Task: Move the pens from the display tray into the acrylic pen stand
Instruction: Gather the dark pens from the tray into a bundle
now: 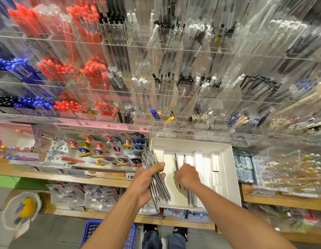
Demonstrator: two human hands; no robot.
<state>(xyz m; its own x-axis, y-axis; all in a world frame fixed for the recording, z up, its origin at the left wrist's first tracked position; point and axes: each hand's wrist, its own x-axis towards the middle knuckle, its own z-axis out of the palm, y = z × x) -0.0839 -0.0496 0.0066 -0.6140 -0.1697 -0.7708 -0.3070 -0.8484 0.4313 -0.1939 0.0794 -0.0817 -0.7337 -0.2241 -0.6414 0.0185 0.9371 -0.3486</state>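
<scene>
A white display tray (228,169) lies on the wooden shelf in front of me. My left hand (145,184) grips a bundle of several clear pens (156,178) at the tray's left edge; a bandage wraps the thumb. My right hand (187,176) reaches down into the tray and its curled fingers pinch two thin pens (176,162) lying on the white insert; their lower ends show below the wrist. Above the tray rises the tiered acrylic pen stand (174,97), with clear compartments holding red, blue, black and clear pens.
A card display of small figure clips (106,151) stands left of the tray. Packs of erasers (243,168) and beaded pens (290,171) lie to the right. A blue basket (95,232) sits on the floor by my feet. Packaged goods fill the lower shelf (84,196).
</scene>
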